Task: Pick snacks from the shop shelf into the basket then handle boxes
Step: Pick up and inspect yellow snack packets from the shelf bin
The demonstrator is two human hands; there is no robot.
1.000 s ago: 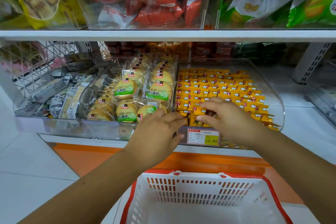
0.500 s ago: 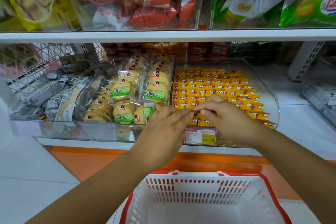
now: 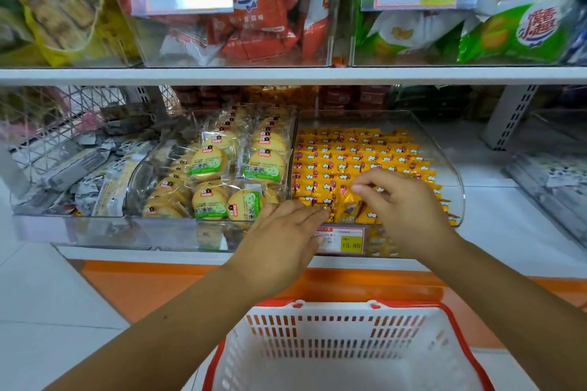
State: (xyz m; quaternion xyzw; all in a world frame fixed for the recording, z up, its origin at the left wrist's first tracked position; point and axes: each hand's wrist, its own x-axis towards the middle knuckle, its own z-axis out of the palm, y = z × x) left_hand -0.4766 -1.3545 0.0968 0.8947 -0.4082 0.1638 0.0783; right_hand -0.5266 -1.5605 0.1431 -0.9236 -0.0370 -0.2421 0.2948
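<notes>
1. The step in hand is picking snacks. The yellow packets lie in rows in a clear tray on the lower shelf, and both hands are at the tray's front edge.
2. The left hand has straight fingers. Its tips rest on the packets at the tray's front left corner, and it holds nothing.
3. The right hand is curled over the front rows, thumb and forefinger close together above a tilted packet. I cannot tell whether the pinch has closed on it.
4. Next, I judge, the packet must be secured, lifted over the front wall and brought back and down to the basket beneath the forearms. No snack shows in the basket.
5. The front wall, which carries the price tag, is low. The biscuits sit just left, behind a divider. The upper shelf edge is well above the hands, leaving room to lift.
</notes>
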